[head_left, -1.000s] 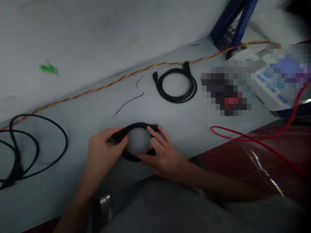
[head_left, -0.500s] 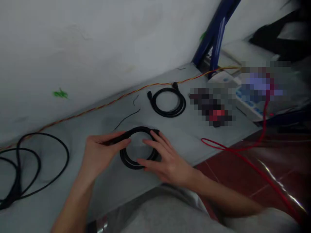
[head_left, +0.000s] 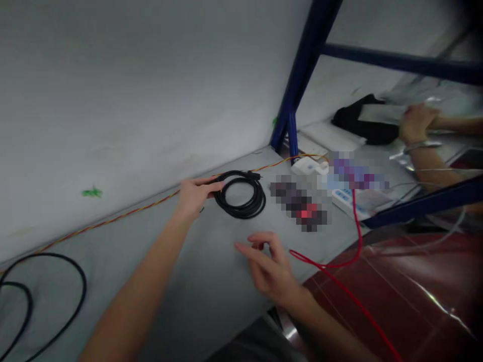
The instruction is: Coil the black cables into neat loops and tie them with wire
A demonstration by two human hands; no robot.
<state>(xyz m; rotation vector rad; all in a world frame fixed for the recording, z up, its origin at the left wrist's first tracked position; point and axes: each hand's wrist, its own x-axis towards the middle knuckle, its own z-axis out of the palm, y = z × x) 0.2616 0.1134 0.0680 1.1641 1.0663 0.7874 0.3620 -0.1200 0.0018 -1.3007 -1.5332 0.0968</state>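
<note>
A coil of black cable (head_left: 239, 201) lies on the grey table (head_left: 162, 266), with a small plug (head_left: 254, 176) at its top. My left hand (head_left: 198, 196) is at the coil's left side, its fingers against the upper strand. I cannot tell whether they grip it. My right hand (head_left: 267, 266) hovers over the table's front edge, nearer the red wire (head_left: 324, 269) than the coil. Its fingers are apart and hold nothing. Only one coil shows, and I cannot tell whether a second lies within it.
A loose black cable (head_left: 77, 274) lies at the left, and a red-and-yellow twisted wire (head_left: 124, 216) runs along the wall. Blue metal frame legs (head_left: 290, 130) stand behind a blurred object (head_left: 298, 203) and a white device (head_left: 358, 201). Another person's hand (head_left: 415, 125) works at the upper right.
The view has swung right and farther back. The held coil has moved toward the other coil, and only one now shows. My right hand has left the coil and moved toward the table's edge.
</note>
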